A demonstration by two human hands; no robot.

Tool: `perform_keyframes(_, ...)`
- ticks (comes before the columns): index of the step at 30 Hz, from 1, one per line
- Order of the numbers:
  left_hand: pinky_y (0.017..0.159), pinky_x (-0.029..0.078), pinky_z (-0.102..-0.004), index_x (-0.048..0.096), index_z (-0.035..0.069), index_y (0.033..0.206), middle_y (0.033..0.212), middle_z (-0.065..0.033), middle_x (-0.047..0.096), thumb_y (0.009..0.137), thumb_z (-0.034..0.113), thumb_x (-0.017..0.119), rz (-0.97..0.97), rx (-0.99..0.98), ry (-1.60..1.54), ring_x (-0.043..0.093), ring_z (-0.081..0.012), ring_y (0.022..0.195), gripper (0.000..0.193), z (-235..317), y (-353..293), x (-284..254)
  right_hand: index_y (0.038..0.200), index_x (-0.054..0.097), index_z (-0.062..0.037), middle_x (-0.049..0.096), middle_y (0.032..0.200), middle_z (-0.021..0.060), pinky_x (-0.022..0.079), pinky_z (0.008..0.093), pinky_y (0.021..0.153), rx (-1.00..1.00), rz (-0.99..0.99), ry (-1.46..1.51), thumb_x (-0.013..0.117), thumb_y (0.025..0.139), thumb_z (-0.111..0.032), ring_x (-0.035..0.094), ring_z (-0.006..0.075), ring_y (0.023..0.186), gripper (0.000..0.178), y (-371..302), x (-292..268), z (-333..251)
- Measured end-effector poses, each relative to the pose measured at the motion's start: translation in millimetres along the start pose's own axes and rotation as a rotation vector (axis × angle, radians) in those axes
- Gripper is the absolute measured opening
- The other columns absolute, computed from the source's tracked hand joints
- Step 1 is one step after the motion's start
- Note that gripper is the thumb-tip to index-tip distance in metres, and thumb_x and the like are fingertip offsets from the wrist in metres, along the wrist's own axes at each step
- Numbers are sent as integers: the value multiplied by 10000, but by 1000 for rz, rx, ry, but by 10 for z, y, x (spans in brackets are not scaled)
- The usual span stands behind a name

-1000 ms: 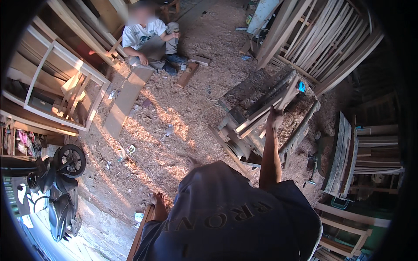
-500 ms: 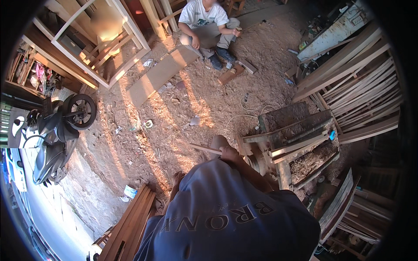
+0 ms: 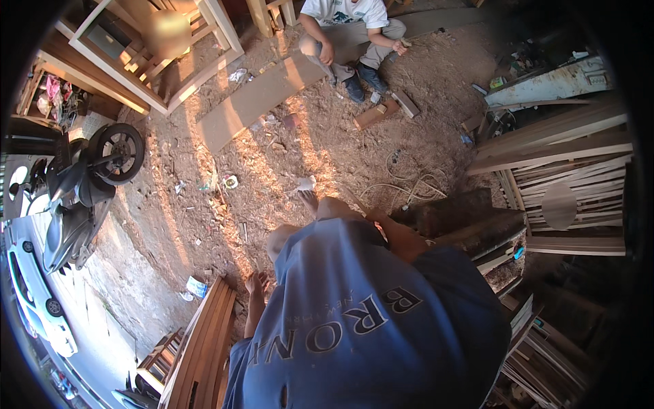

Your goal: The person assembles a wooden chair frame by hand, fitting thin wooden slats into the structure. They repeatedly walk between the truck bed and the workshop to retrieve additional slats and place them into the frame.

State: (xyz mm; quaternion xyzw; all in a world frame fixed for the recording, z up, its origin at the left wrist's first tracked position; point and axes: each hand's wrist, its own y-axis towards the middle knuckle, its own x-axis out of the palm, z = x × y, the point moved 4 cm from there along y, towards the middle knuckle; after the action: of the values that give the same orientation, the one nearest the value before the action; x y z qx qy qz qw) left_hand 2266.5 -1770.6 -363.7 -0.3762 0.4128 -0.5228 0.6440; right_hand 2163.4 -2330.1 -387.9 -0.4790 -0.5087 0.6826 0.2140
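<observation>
My left hand (image 3: 256, 281) hangs low at my side with its fingers apart and nothing in it. Closest to it is a leaning bundle of reddish-brown planks (image 3: 208, 334). My right hand (image 3: 376, 217) is at my right knee, largely hidden by the knee and my blue shirt (image 3: 340, 293); its fingers do not show. No wooden strip can be seen there now. Just beyond that arm stands a dark wooden workbench (image 3: 456, 215) with pieces of wood on it.
Wood shavings and scraps cover the ground (image 3: 272, 177). Ahead, a person (image 3: 351, 41) sits on a long board (image 3: 252, 102) beside small wood blocks (image 3: 378, 114). A motorcycle (image 3: 82, 184) stands left; stacked timber (image 3: 552, 143) lines the right. A pale cable (image 3: 409, 191) curls near the bench.
The wooden strip in my right hand has gone out of sight, and that hand has moved right behind my knee. My left hand has come down and back. The view has shifted; my knees and a foot show.
</observation>
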Motion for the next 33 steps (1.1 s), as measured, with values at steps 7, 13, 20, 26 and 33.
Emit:
perform_keyframes(7, 843, 549, -389, 697, 40, 1139, 1015, -166, 732, 920, 243, 587, 303, 305, 391, 701, -288, 964, 319, 755, -174, 553, 1034, 726, -14, 736, 977, 211, 555, 434, 805, -377, 214, -152, 664, 801, -435, 721, 311, 918, 485, -20, -777, -1146)
perform_keyframes(13, 871, 547, -400, 728, 37, 1121, 1011, -161, 749, 854, 233, 624, 345, 57, 8, 713, -285, 984, 348, 468, 104, 450, 1113, 701, -6, 729, 851, 192, 572, 424, 780, -421, 121, -358, 674, 820, -394, 726, 337, 813, 487, -221, -1081, -2767)
perform_keyframes(20, 849, 551, -369, 755, 45, 1045, 995, -125, 760, 873, 286, 661, 415, 146, 104, 715, -253, 974, 311, 3, 381, -385, 1032, 710, 12, 724, 908, 181, 555, 423, 792, -443, -30, -433, 680, 850, -330, 712, 292, 876, 388, -621, -730, -4810)
perform_keyframes(26, 802, 560, -342, 714, 58, 1095, 1025, -107, 742, 903, 225, 621, 369, -95, -506, 700, -214, 946, 271, 548, 397, -1225, 1024, 644, 19, 673, 751, 131, 527, 396, 585, -839, 96, -337, 648, 843, -242, 655, 251, 643, 318, -1007, -342, -6331)
perform_keyframes(33, 637, 550, -296, 579, 20, 1266, 966, -68, 678, 957, 155, 581, 418, 21, -667, 664, -159, 823, 337, 1884, 729, -2455, 1057, 645, 5, 663, 715, 115, 483, 372, 455, -499, -34, -445, 627, 884, -243, 608, 202, 501, 303, -1077, 17, -7340)
